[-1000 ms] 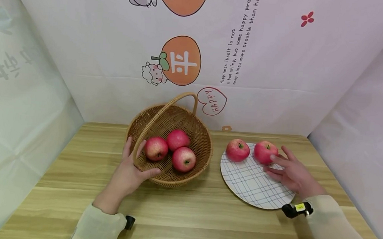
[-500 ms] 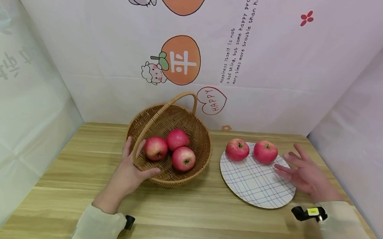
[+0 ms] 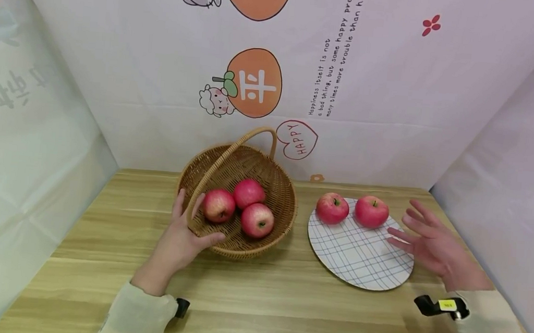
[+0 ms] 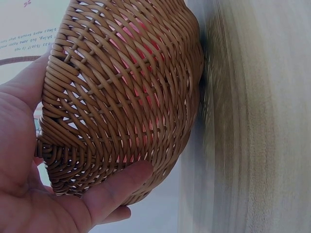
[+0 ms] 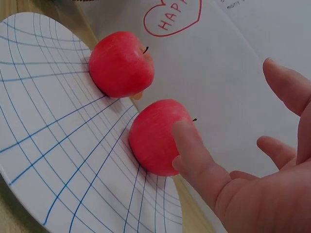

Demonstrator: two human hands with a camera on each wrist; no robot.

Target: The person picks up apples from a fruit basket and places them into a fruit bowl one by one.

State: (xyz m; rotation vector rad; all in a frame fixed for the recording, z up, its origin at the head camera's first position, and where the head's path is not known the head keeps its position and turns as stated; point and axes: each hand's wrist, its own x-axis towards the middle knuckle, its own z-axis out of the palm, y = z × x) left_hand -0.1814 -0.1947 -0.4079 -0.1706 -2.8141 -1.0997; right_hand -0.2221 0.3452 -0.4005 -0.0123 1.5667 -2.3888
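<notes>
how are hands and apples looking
Left hand grips basket, three apples inside. Right hand empty, near plate holding two apples. Nothing visibly in the way.

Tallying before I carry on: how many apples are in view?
5: three apples inside the wicker basket, two apples side by side along the far edge of the checked plate. None appears hidden.

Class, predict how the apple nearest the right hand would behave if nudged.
The apple would likely roll, being round. It may leave the flat-looking plate, since it sits near the far edge. Its smooth skin might feel slippery.
</notes>
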